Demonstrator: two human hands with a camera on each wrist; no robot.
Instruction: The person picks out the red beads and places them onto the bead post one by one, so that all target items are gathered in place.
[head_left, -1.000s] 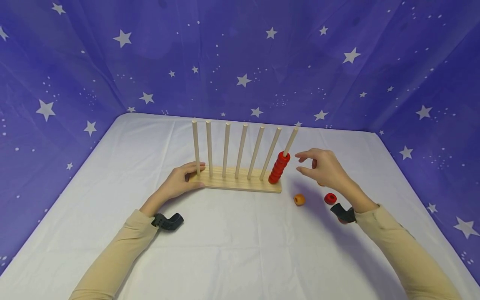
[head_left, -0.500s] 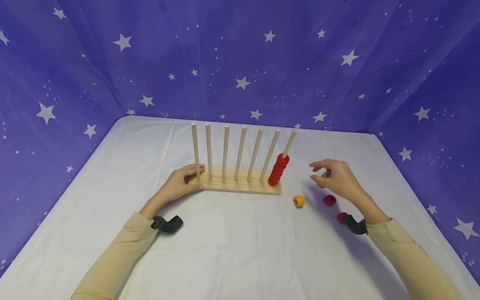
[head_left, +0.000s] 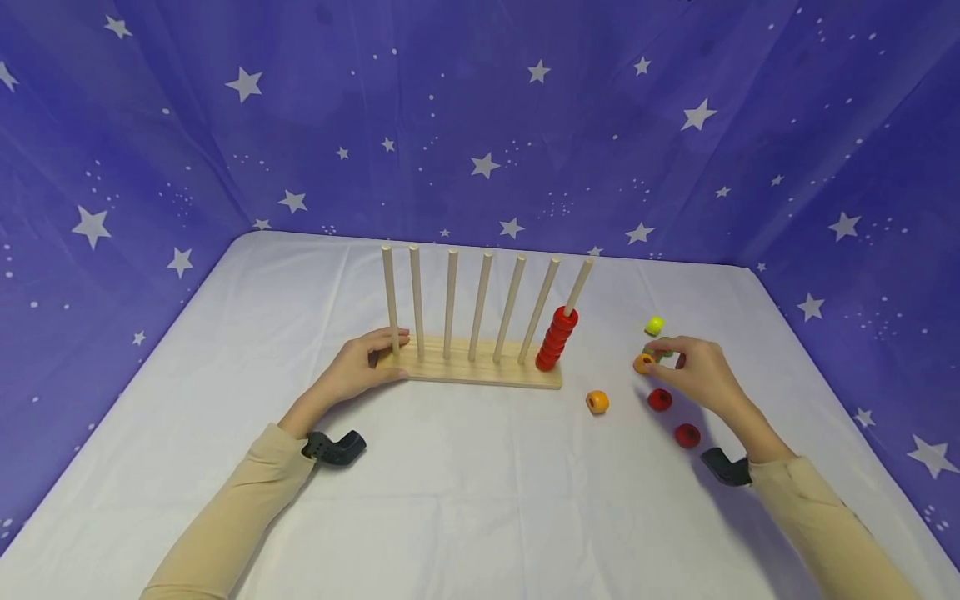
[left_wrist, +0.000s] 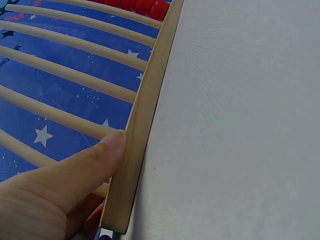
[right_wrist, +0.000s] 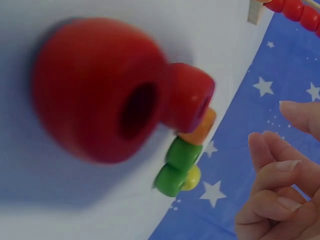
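Note:
My left hand grips the left end of a wooden peg rack, thumb along its front edge as the left wrist view shows. Several upright pegs rise from the base. Only the rightmost peg carries beads, a stack of red ones. At the right, my right hand reaches down over an orange bead and green beads, partly hiding the green ones. In the right wrist view, a gap separates its thumb from its fingers, with no bead between them.
A yellow bead lies beyond the right hand. Two red beads lie nearer the person. Another orange bead sits off the rack's right front corner. The white cloth meets a blue starry backdrop.
My right hand has moved away from the red stack, right and toward the person, down to the loose beads. The yellow bead has come into view. My left hand stays on the rack.

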